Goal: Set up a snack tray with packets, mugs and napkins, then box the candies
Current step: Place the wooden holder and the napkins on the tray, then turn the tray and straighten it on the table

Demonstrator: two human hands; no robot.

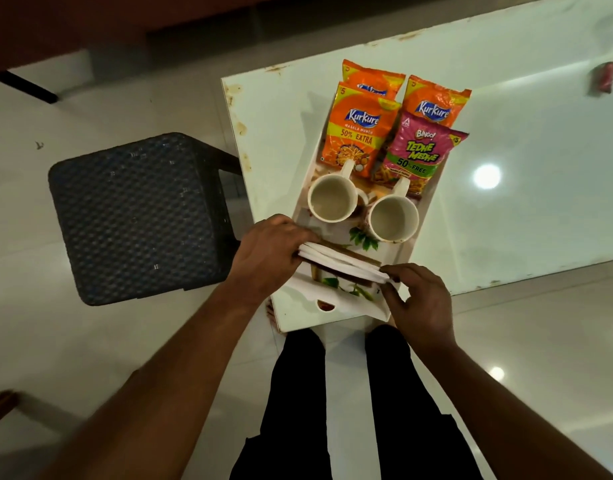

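A white tray (pixel 300 304) with a leaf print lies at the table's near corner. At its far end lie three orange Kurkure packets (pixel 358 131) and a pink Bingo packet (pixel 417 155). Two cream mugs, the left mug (pixel 332 199) and the right mug (pixel 393 219), stand upright behind a stack of white napkins (pixel 343 261). My left hand (pixel 268 254) grips the stack's left end and my right hand (pixel 419 299) pinches its right end, holding it just over the tray's near part.
The glossy white table (pixel 523 150) stretches right and away; a small red object (pixel 603 77) lies at its far right. A dark woven stool (pixel 138 216) stands left of the table. My legs are under the tray's near edge.
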